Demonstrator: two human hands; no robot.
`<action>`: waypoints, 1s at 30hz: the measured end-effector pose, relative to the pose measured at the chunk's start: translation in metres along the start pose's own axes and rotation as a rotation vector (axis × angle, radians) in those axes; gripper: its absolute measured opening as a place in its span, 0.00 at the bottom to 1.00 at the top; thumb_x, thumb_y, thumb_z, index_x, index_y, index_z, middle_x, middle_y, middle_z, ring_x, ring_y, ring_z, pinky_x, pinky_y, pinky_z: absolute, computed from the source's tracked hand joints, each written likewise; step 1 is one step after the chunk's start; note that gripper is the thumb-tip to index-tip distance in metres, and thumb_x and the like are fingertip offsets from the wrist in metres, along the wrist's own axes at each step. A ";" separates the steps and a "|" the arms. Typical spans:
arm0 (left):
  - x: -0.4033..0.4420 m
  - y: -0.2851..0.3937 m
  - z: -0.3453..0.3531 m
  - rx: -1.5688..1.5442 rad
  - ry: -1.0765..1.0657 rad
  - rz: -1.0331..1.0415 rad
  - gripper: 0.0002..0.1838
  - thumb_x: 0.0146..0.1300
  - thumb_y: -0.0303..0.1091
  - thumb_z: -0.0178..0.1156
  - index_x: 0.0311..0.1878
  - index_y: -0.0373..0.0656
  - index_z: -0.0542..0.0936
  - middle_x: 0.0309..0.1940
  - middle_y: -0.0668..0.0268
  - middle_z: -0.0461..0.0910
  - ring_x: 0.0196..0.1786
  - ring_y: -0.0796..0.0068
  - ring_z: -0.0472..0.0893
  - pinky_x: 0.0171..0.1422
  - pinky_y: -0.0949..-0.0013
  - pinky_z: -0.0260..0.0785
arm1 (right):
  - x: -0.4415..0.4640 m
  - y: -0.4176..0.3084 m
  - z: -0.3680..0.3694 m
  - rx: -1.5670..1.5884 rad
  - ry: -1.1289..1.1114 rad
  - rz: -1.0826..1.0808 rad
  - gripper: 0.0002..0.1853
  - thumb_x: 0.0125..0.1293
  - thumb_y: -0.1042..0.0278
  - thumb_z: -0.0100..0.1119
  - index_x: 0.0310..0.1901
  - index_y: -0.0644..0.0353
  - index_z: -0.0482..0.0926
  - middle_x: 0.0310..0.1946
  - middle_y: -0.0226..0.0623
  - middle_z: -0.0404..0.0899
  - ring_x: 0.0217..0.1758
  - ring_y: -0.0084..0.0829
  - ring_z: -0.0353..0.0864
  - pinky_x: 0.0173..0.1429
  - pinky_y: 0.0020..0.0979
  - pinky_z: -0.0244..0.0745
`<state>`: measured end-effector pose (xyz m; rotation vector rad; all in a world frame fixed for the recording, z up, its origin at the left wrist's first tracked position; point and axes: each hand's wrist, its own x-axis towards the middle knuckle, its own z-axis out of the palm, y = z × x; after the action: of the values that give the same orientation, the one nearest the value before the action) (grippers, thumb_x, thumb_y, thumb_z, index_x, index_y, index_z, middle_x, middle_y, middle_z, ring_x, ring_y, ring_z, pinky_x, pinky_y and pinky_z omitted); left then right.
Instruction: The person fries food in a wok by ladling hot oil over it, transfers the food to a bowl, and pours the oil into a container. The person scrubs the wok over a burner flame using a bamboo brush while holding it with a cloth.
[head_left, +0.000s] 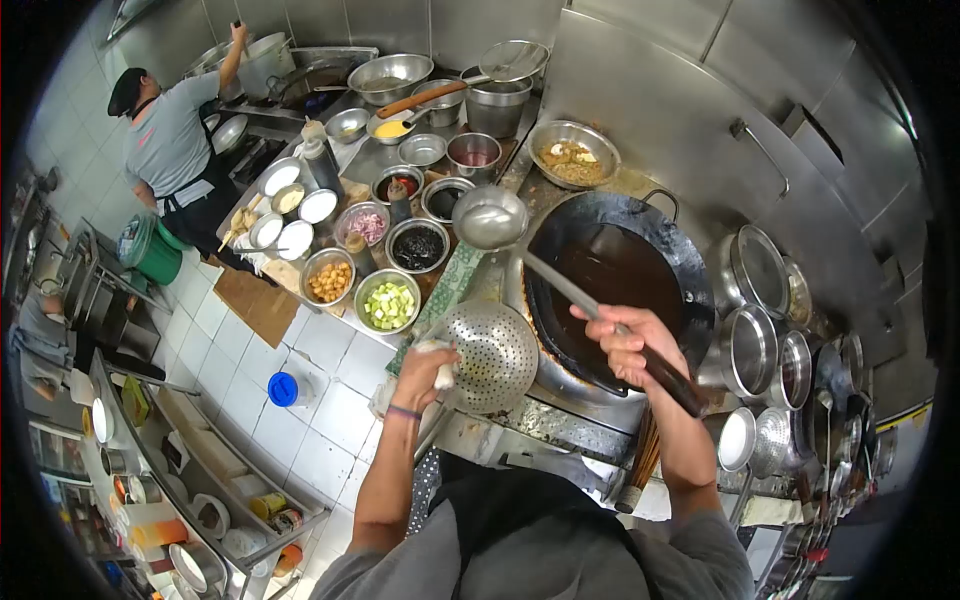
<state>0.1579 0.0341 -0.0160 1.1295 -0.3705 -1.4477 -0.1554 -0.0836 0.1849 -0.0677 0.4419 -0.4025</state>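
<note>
From where I stand, the cook's right hand point(637, 346) is closed around the dark grip of a long ladle point(488, 222). The handle slants over the wok point(619, 285), and the ladle's bowl hangs beyond the wok's rim, above the desk's stove-side edge. The wok sits on the stove, dark liquid inside it.

The left hand point(420, 380) is closed on a pale cloth point(443, 372) at the side of a perforated strainer point(490, 358). The strainer is held just beside the wok, near the desk's closest corner; I can't tell whether the fingers touch its metal.

Along the floor-side edge of the desk point(437, 283) stand a bowl of green cubes point(388, 304), nearest that corner, and a bowl of orange-brown pieces point(327, 281). Just behind them are a bowl of black shreds point(418, 246) and one of chopped pink pieces point(363, 224). A green patterned strip point(459, 272) runs along the stove-side edge. Toward the wall, a wooden-handled sieve point(513, 61) lies across some pots.

Past the wok sits a metal bowl of food point(572, 158). Across the room a co-worker point(175, 135) raises one arm by another stove. A blue-lidded container point(284, 389) stands on the tiled floor.
</note>
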 end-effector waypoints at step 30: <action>0.099 -0.039 0.025 -0.778 0.017 -0.657 0.09 0.71 0.40 0.54 0.45 0.46 0.74 0.30 0.63 0.77 0.25 0.70 0.77 0.19 0.68 0.70 | -0.094 0.147 -0.040 -1.760 0.521 -0.327 0.28 0.69 0.69 0.60 0.69 0.60 0.67 0.24 0.47 0.75 0.23 0.31 0.76 0.32 0.34 0.73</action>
<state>0.1321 -0.0539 -0.0754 0.6245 0.6037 -1.8960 -0.1967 0.0891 0.1648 -1.7908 1.2007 -0.2333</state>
